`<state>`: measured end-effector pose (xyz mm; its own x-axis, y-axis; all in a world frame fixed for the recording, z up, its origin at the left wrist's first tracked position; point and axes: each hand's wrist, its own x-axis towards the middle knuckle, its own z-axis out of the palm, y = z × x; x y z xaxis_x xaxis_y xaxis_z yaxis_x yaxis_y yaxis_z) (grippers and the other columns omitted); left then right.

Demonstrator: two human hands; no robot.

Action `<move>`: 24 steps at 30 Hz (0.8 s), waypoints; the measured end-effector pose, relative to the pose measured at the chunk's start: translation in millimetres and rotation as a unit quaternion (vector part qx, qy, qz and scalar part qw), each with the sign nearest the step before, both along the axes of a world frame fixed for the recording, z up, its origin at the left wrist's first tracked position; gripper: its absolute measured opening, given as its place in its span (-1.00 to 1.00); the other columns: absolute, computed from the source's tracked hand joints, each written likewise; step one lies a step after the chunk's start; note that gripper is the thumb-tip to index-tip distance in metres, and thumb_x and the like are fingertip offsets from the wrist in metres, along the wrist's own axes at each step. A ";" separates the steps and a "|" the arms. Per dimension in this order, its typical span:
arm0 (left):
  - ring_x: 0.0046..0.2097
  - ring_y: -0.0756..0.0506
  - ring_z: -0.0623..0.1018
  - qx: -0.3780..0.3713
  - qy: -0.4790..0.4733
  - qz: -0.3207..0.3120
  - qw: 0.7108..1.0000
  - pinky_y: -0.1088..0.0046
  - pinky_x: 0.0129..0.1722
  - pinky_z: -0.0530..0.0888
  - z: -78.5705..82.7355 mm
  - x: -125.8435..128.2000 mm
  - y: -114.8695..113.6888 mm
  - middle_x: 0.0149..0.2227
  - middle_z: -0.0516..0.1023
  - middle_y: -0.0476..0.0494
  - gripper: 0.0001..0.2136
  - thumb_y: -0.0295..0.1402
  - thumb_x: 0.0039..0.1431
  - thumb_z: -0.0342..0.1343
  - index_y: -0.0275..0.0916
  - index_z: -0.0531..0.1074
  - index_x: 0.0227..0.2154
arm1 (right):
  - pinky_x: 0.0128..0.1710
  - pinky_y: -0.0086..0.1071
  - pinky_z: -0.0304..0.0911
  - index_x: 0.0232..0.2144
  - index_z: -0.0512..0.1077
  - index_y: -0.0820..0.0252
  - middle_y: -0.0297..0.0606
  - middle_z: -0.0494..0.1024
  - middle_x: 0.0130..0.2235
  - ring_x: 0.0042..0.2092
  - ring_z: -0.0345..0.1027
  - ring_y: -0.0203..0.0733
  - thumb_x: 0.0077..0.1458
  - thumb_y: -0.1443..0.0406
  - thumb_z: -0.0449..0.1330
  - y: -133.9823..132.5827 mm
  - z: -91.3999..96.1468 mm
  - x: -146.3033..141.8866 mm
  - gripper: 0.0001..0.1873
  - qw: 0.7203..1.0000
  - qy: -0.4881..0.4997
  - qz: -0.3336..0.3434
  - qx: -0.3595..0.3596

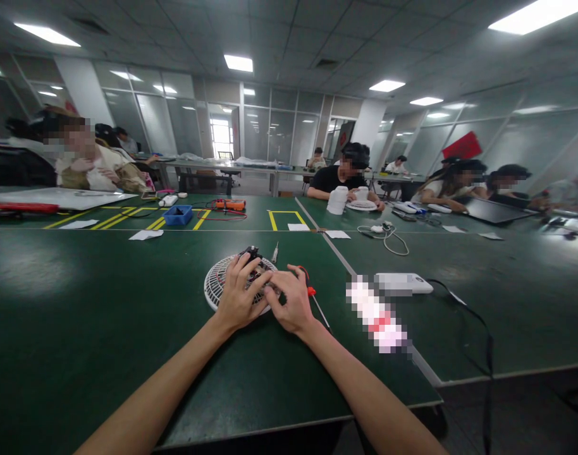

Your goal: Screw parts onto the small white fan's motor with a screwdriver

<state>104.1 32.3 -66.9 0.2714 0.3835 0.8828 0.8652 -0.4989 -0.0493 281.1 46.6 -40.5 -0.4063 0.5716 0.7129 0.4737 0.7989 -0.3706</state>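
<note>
On the green table in front of me lies a round white fan grille (214,285) with slats and a dark motor assembly and wires (252,254) at its middle. My left hand (241,294) rests over it, fingers curved across the assembly and holding the fan. At the right side of the assembly, my right hand (291,298) has thumb and forefinger pinched together; whatever is between them is too small to make out. Beside that hand lies a screwdriver with a red handle (311,291), partly hidden. A small slim tool (275,253) lies just behind the fan.
A white power bank (403,283) with a black strap and a blurred bright device (377,316) lie to the right. Farther back are a blue bin (178,215), an orange tool (231,205), paper slips and a white cable (393,239). Across the table a person (334,182) handles white parts.
</note>
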 end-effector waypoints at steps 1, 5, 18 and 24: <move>0.41 -0.33 0.25 0.000 0.000 -0.007 1.000 -0.16 0.39 0.23 0.1 0.2 0.1 0.26 0.39 -0.29 -0.64 -0.28 0.30 0.09 -0.09 0.44 0.14 | 0.35 -0.01 -0.02 -0.11 0.58 0.12 -0.16 0.68 -0.06 0.03 0.51 -0.07 0.33 0.22 0.06 -1.6 -1.2 -2.1 -0.70 1.000 -0.011 0.012 0.002; 0.34 -0.30 0.35 -0.020 -0.017 -0.013 1.000 -0.11 0.34 0.31 1.0 -0.8 0.3 0.15 0.50 -0.28 -0.73 -0.33 0.31 0.02 -0.12 0.54 -0.02 | 0.37 0.00 -0.04 -0.15 0.57 0.12 -0.16 0.68 -0.07 0.02 0.50 -0.08 0.35 0.21 0.04 -3.8 -4.1 -6.1 -0.70 0.999 -0.042 0.023 -0.001; 0.20 -0.30 0.46 -0.014 -0.061 -0.068 0.996 0.00 0.20 0.41 8.0 -1.5 0.5 0.01 0.59 -0.27 -0.76 -0.30 0.26 0.09 -0.16 0.54 -0.07 | 0.35 0.01 0.01 -0.09 0.55 0.12 -0.14 0.65 -0.05 0.06 0.47 -0.07 0.34 0.22 0.08 -3.8 -5.4 -7.5 -0.74 0.996 -0.056 0.050 0.052; 0.15 -0.28 0.50 0.031 -0.072 -0.077 0.994 0.04 0.14 0.47 9.1 -2.4 2.6 -0.03 0.59 -0.24 -0.77 -0.40 0.20 0.14 -0.17 0.52 -0.09 | 0.37 -0.01 -0.02 -0.10 0.56 0.14 -0.11 0.63 0.02 0.19 0.40 -0.07 0.36 0.23 0.09 -0.6 -7.3 -7.8 -0.75 0.993 -0.056 0.058 0.091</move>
